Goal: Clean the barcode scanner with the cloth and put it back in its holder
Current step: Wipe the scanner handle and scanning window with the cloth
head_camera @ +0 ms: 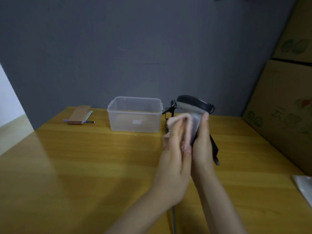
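The barcode scanner [194, 105] has a dark head and a light grey handle, and it is held upright above the table, right of centre. My right hand [202, 147] is wrapped around its handle from the right. My left hand [175, 159] presses a pale pink cloth [175, 122] against the left side of the handle. Behind my hands stands the black holder [214, 146], with its thin upright arm [171, 109] showing just left of the scanner head. The holder's base is mostly hidden by my hands.
A clear plastic box [135, 114] stands on the yellow wooden table [84, 166] to the left of the scanner. A brown notebook with a pen [79, 115] lies at the far left. Cardboard boxes [287, 98] line the right edge. A grey cable [173, 220] runs toward me.
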